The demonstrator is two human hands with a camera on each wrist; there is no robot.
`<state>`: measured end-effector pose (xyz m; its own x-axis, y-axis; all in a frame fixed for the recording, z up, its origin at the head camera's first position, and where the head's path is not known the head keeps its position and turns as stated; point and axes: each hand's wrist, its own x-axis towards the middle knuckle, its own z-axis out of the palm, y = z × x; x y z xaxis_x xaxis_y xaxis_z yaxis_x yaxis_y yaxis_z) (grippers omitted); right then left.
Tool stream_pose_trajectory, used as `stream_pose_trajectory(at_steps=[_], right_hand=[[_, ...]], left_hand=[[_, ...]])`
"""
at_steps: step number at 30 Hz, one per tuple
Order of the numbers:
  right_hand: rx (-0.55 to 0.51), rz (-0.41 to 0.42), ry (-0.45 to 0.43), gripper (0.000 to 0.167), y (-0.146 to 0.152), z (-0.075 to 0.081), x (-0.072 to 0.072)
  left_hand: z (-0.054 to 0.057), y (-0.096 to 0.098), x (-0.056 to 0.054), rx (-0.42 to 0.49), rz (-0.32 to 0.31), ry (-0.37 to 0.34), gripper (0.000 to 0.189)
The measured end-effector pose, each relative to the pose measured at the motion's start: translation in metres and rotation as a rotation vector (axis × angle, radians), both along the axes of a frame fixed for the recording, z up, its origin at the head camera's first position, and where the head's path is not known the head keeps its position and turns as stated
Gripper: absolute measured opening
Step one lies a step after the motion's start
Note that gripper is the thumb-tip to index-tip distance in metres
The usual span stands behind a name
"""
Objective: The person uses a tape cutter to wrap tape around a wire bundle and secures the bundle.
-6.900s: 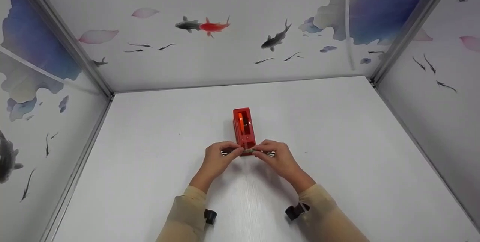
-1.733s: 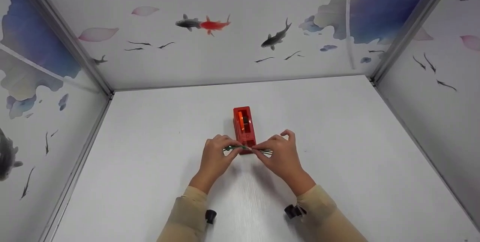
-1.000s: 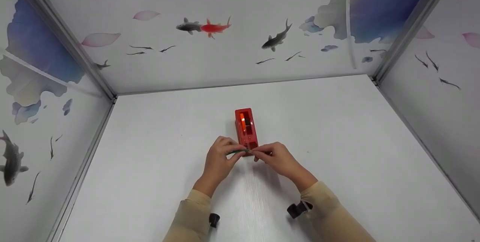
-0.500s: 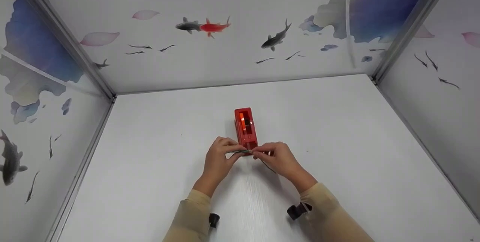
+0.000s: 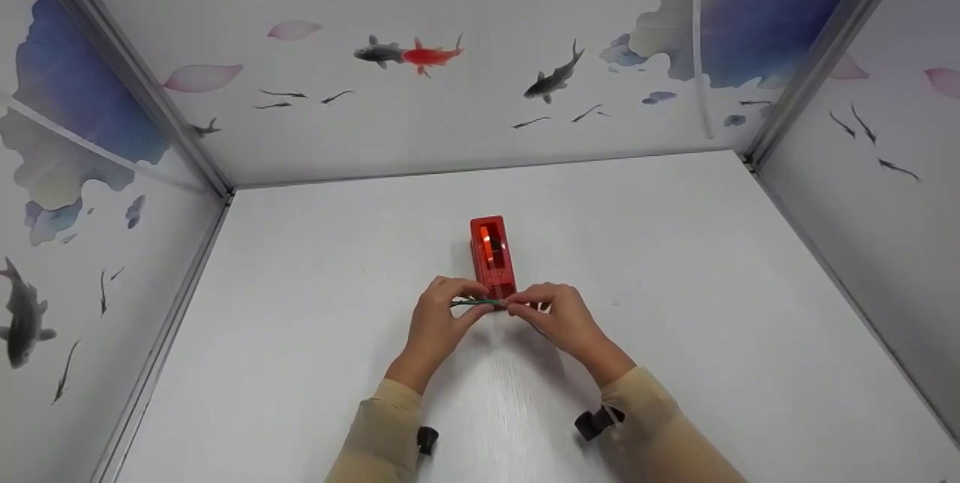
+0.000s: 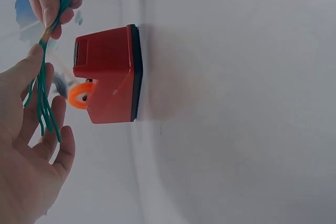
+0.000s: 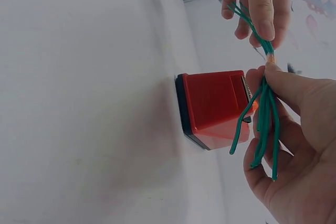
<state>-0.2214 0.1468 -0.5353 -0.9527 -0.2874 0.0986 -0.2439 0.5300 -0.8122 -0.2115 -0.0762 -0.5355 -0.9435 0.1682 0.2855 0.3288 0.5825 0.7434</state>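
A bundle of thin green wires (image 6: 46,100) is held crosswise in front of a red tape dispenser (image 5: 491,262). My left hand (image 5: 439,318) pinches one half of the bundle between thumb and fingers. On the other half, my right hand (image 5: 562,316) has its thumb and forefinger pinched. Between the two sets of fingertips a short tan band (image 7: 270,57) shows around the wires. In the right wrist view, loose wire ends (image 7: 265,124) fan out across the right palm. Part of the dispenser's near end is hidden behind the fingertips in the head view.
The dispenser carries an orange roll (image 6: 79,95) and a toothed cutting edge (image 7: 247,88). It stands on a white tabletop (image 5: 337,243). Panels printed with fish (image 5: 427,55) enclose the back and both sides.
The right hand's raised fingers have come down since 1.7 seconds ago. A wire end hanging below the right hand half a second ago now shows less. The dispenser has stayed put.
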Motion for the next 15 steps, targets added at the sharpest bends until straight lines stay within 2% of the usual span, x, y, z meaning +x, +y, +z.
stream_pose_trajectory(at_steps=[8, 15], right_hand=[[-0.002, 0.016, 0.033, 0.017, 0.0004, -0.0018, 0.0016], [-0.035, 0.013, 0.080, 0.017, 0.0016, -0.0019, 0.0032]], left_hand=[[-0.0009, -0.0010, -0.0020, -0.018, -0.038, -0.046, 0.019], [0.0000, -0.0027, -0.0033, -0.112, -0.049, -0.036, 0.016]])
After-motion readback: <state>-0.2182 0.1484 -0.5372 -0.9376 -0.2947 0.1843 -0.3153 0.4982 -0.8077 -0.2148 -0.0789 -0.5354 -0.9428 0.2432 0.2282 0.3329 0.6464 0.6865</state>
